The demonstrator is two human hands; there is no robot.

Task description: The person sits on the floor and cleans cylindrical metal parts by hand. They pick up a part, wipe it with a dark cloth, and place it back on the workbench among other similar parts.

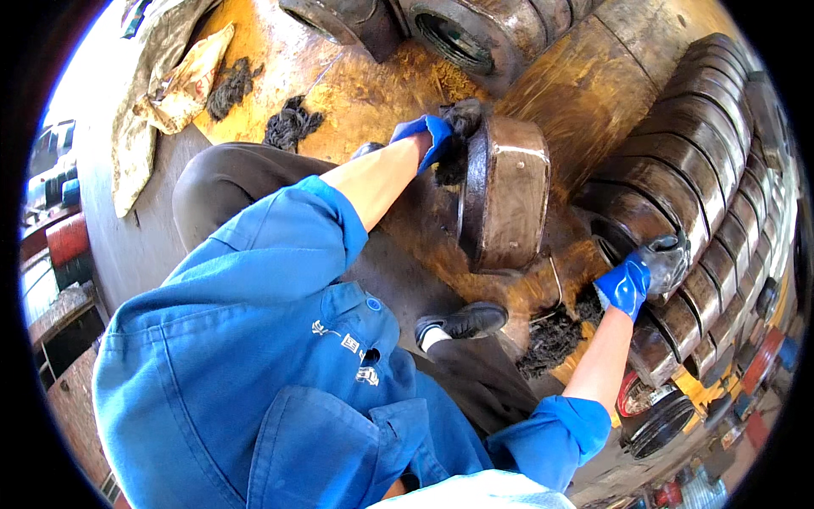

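A thick brown metal ring point(511, 199), oily and dark, stands on its rim on the stained surface in front of me. At its upper left edge is my left hand point(434, 140), in a blue glove with blackened fingers. The fingers are bent around a dark, fibrous rag point(451, 170) pressed near the ring's open side; part of the grip is hidden. To the right, my right hand point(651, 265) wears a similar glove, its fingers curled over the edge of a metal ring point(623, 199) at the near end of a row.
Rows of oily rings point(695, 161) line the right side. Larger hollow metal parts point(475, 34) stand at the far edge. Dark rag wads point(292, 125) and a stained cloth point(191, 89) lie at the far left. A thin rod point(556, 282) and fibrous waste point(551, 339) lie near my shoe point(466, 321).
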